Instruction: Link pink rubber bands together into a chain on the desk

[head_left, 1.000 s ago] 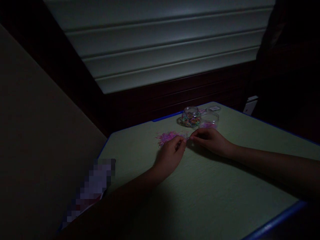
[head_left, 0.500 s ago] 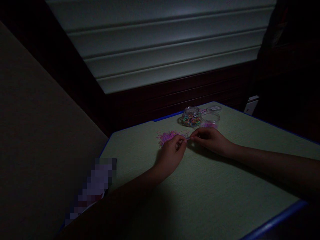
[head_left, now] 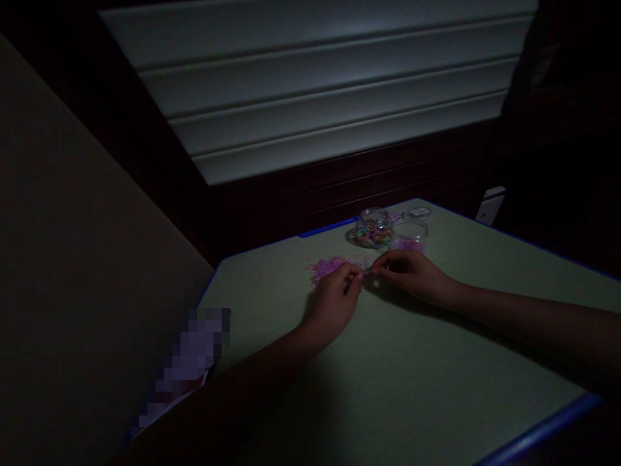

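My left hand is pinched beside a loose pile of small pink and purple rubber bands. Opposite it, my right hand is also pinched, in front of two clear jars. Between the fingertips runs a thin, pale rubber band, held by both hands just above the table. Its exact shape is hard to make out in the dim light. Several thin bands lie behind the fingertips.
An open jar of multicoloured bands and an open jar of pink bands stand at the back of the green table. Behind them lies a clear lid. A blurred-out item is at the left edge.
My fingertips are very slightly farther apart, with the band still between them. The view has shifted a little; the jars and pile stay in place.
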Available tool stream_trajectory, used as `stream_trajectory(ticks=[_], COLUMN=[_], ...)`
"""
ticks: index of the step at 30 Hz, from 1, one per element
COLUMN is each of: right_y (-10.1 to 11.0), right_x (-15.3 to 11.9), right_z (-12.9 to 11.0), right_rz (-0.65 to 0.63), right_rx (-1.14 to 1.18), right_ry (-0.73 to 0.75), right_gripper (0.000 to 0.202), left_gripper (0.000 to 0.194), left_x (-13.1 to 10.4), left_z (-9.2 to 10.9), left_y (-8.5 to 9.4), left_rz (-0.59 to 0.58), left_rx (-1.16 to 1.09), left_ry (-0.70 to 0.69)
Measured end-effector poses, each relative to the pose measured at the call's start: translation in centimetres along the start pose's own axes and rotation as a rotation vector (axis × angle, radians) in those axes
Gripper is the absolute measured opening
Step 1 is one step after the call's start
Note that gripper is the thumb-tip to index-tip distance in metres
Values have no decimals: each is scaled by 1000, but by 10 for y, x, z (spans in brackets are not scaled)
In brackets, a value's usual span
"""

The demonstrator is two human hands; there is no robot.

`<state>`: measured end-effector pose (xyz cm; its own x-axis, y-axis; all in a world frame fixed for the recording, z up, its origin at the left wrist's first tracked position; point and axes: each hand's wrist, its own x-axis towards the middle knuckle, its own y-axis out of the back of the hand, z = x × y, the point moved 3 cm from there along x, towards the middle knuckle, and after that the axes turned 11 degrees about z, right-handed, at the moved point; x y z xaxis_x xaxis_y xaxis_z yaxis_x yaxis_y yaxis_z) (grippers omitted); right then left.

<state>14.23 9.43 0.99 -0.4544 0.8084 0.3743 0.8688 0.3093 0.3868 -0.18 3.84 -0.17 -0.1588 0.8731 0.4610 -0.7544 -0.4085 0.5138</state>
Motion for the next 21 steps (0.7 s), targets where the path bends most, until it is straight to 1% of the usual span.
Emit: stream_trajectory(ticks=[8, 16, 21], right_y=[-1, -2, -2], right_x=[0, -1, -2], right_z=[3, 1, 2], right_rz=[-22, -15, -45], right_rx=[19, 112, 104], right_ry=[3, -102, -113], right_gripper=[27, 32, 36], left_gripper=[18, 16, 17], left_x=[0, -1, -1], left_z=[1, 0, 1], left_y=[1, 1, 1], left_rz=[-5, -10, -25], left_rx=[21, 62, 80], left_ry=[-17, -48, -63])
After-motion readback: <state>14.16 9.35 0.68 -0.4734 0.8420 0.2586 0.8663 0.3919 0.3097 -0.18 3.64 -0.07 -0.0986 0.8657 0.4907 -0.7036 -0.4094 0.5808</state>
